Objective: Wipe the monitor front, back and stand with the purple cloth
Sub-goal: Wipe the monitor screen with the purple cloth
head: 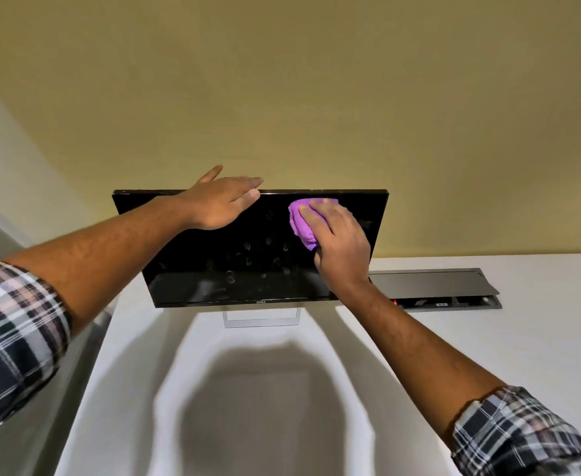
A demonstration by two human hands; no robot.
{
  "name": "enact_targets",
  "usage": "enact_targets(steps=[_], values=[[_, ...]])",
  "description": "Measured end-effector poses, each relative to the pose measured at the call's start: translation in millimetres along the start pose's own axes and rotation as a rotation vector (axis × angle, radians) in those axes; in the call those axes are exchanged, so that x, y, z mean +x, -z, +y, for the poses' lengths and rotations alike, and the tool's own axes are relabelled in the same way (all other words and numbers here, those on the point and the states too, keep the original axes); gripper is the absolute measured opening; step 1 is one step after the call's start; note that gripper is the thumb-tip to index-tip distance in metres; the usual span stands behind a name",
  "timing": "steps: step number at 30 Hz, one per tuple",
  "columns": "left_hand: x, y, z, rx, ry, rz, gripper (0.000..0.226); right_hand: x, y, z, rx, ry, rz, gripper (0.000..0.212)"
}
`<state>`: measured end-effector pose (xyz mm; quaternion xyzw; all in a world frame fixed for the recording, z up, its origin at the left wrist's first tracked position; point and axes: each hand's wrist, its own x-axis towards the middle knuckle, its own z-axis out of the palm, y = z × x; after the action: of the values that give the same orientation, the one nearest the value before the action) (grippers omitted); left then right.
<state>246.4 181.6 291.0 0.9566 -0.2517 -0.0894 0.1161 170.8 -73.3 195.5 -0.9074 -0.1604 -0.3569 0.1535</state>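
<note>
One monitor stands on one white surface, toward its far edge, on a single clear stand. One purple cloth lies against the upper right of the screen. Two hands are in view: the left hand at the monitor's top edge and the right hand on the cloth. Two plaid sleeves show, one at each lower corner of the view. One grey cable hatch, its lid raised, is set into the surface near the far right edge. More than a dozen pale fingerprint smudges dot the dark screen; an exact count cannot be made.
</note>
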Motion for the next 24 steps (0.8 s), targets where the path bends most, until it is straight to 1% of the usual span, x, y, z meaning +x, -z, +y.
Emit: enact_targets(steps=[2, 5, 9, 13, 16, 20, 24], values=[[-3, -4, -7, -0.014, 0.0, -0.012, 0.055, 5, 0, -7, -0.023, 0.026, 0.019, 0.07], [0, -11, -13, -0.061, -0.023, 0.022, 0.052, 12, -5, -14, -0.068, 0.043, 0.038, 0.061], [3, -15, -13, -0.045, -0.026, 0.091, 0.048, 9, -18, -15, -0.125, 0.024, -0.037, 0.064], [5, -15, -12, -0.045, -0.027, 0.106, 0.047, -4, -30, -14, -0.14, 0.045, -0.047, 0.063], [7, -16, -13, -0.039, -0.02, 0.114, 0.048, -31, -46, -17, -0.136, 0.083, -0.12, 0.062], [8, -18, -16, -0.033, -0.026, 0.109, 0.048, -71, -64, -26, -0.089, 0.039, -0.243, 0.057], [11, -20, -17, -0.028, -0.012, 0.11, 0.049, -97, -71, -30, -0.061, 0.077, -0.297, 0.053]])
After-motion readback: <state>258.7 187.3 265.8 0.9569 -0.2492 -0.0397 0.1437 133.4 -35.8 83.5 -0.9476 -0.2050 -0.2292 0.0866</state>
